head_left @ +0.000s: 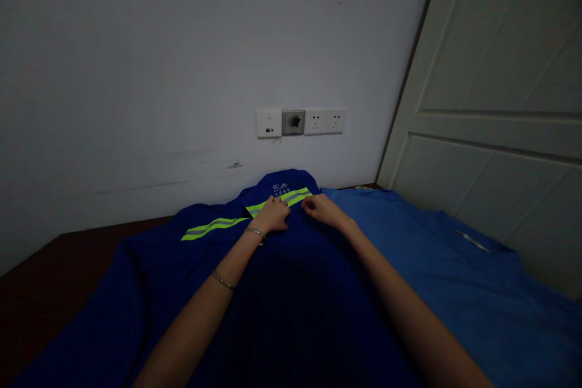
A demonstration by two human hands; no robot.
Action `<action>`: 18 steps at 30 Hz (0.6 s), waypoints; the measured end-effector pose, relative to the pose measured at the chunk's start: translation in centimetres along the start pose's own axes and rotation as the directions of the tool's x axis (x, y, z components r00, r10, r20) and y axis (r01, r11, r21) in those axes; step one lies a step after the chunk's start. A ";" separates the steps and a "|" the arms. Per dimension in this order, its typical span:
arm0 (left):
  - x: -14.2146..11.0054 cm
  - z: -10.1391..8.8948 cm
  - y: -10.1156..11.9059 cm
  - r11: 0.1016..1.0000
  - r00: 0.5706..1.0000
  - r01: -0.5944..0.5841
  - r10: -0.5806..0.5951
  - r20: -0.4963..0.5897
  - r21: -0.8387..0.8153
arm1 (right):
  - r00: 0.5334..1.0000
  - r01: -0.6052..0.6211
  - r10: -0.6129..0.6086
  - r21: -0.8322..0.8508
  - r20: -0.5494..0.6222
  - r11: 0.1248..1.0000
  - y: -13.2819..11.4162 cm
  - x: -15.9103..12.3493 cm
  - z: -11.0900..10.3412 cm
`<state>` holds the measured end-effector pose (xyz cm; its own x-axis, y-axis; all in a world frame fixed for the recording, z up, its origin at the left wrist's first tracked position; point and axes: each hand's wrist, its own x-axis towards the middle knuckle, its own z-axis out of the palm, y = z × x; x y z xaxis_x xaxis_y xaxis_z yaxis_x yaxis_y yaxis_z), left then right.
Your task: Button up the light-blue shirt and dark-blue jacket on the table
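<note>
A dark blue work jacket (291,279) with yellow-green and grey reflective strips lies spread out in front of me, its collar end toward the wall. White print (280,188) shows near the collar. My left hand (273,214) is closed on the jacket's cloth at the reflective strip (297,196), fingers bent over it and thumb pointing right. Just to the right, my right hand (325,209) has its fingers curled in a pinch on the jacket at the strip's right end. The fold between its fingertips is hard to make out in the dim light.
A lighter blue garment (436,273) lies flat on the right. Under both is a dark reddish-brown surface (59,273). Behind stands a white wall (159,73) with sockets (324,122); a white panelled door (495,85) borders the right side.
</note>
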<state>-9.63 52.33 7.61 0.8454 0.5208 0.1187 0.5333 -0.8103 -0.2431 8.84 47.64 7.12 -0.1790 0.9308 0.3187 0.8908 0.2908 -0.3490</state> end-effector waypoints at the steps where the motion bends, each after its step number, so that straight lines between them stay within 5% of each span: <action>1: -0.2 -0.3 0.1 1.000 1.000 0.023 -0.023 0.020 -0.002 | 1.000 0.008 -0.008 -0.009 0.015 1.000 -0.1 0.0 0.2; 5: -0.6 -0.8 -0.1 0.996 0.991 0.078 -0.072 0.110 -0.049 | 0.998 0.022 -0.019 -0.056 0.059 0.998 -0.5 0.8 0.6; 11: -0.3 -0.4 -1.8 0.970 0.993 0.099 -0.082 0.086 -0.223 | 0.993 0.073 -0.059 -0.149 0.098 0.986 -0.9 2.8 0.1; 18: 0.3 -0.1 -3.7 0.886 0.982 0.145 -0.182 -0.043 -0.440 | 0.967 0.175 -0.188 0.089 0.170 0.981 -0.8 3.4 0.8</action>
<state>-11.38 55.48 8.64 0.7344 0.6479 0.2020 0.6089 -0.7605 0.2255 7.22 50.80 7.78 -0.4118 0.8833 0.2241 0.8049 0.4678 -0.3650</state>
